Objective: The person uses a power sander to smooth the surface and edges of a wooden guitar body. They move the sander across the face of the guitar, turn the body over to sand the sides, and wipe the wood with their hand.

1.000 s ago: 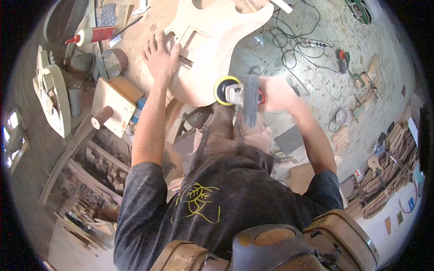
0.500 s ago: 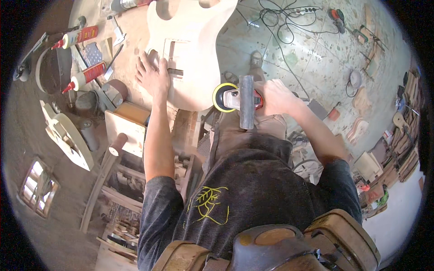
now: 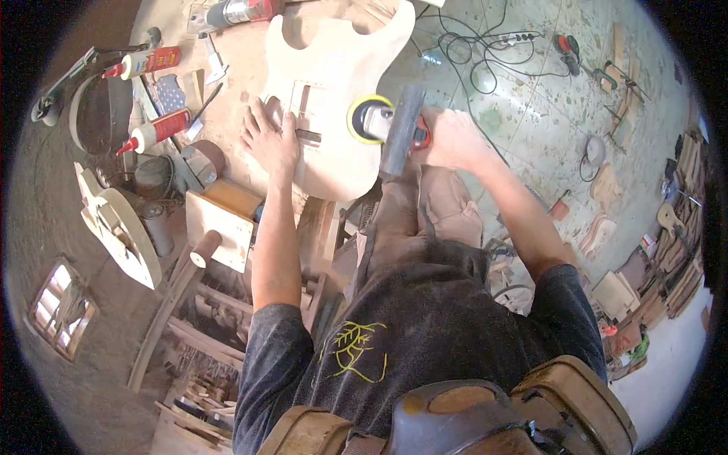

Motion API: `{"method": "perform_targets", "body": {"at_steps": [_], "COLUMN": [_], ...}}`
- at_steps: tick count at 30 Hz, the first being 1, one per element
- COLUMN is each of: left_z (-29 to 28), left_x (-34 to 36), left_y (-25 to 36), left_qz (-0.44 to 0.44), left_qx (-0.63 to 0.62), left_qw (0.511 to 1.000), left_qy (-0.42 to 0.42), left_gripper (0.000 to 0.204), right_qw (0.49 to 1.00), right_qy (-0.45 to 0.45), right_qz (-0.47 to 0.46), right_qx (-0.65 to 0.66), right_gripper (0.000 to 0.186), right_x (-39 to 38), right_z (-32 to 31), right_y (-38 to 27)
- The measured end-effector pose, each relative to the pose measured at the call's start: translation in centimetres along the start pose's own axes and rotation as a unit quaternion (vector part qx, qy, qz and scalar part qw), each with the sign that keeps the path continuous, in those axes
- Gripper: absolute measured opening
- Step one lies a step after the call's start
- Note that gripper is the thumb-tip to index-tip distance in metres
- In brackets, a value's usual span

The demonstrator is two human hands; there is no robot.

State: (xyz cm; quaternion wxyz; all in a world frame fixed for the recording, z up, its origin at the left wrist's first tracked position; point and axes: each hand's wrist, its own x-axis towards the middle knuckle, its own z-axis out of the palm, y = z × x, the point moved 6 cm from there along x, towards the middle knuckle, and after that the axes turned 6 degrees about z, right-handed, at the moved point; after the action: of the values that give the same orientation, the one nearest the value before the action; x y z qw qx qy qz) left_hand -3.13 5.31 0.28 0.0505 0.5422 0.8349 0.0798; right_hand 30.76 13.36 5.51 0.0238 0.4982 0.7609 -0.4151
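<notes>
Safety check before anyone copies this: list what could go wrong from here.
1. The bare left hand lies on the guitar body near the yellow-rimmed disc; if the power sander is running, a slip might graze it.
2. The disc is also close to the rectangular cutouts; drifting over them could chip or round their edges.
3. Only the right hand grips the power sander, so a sudden kick might be hard to control.

A pale, bare-wood guitar body (image 3: 331, 106) lies flat, with a yellow-rimmed disc sander (image 3: 378, 123) over its right side.
</notes>
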Motion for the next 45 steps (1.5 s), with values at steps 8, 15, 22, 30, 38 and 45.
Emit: {"method": "perform_targets", "body": {"at_steps": [8,15,22,30,38,45], "left_z": [-0.2,0.0,0.1,-1.3,0.6,-2.5], "left_x": [0.2,-0.1,-0.3,-2.8,-16.0,-15.1], "left_y": [0.4,-0.3,0.0,0.8,8.3,8.1], "left_qz": [-0.007,-0.023,-0.015,0.094,0.265,0.267], "left_qx": [-0.013,-0.01,-0.01,-0.082,-0.024,-0.04], "left_qw": [1.0,1.0,1.0,0.99,0.963,0.963], "left_qy": [0.003,-0.014,-0.001,0.067,-0.04,-0.009], "left_gripper": [0.081,0.08,0.081,0.078,0.086,0.094], "right_qw": [0.999,0.979,0.881,0.83,0.797,0.775], "right_qy": [0.036,0.147,0.371,0.33,0.391,0.367], "right_qz": [0.001,0.136,0.219,0.227,0.201,0.216], "right_qx": [0.012,0.042,0.197,0.389,0.415,0.467], "right_gripper": [0.058,0.058,0.051,0.052,0.039,0.044], "right_x": [1.0,1.7,-2.3,-13.0,-20.3,-22.2], "right_z": [0.4,-0.4,-3.4,-2.2,-0.8,0.8], "right_y": [0.1,0.9,6.6,10.0,12.9,16.1]}}
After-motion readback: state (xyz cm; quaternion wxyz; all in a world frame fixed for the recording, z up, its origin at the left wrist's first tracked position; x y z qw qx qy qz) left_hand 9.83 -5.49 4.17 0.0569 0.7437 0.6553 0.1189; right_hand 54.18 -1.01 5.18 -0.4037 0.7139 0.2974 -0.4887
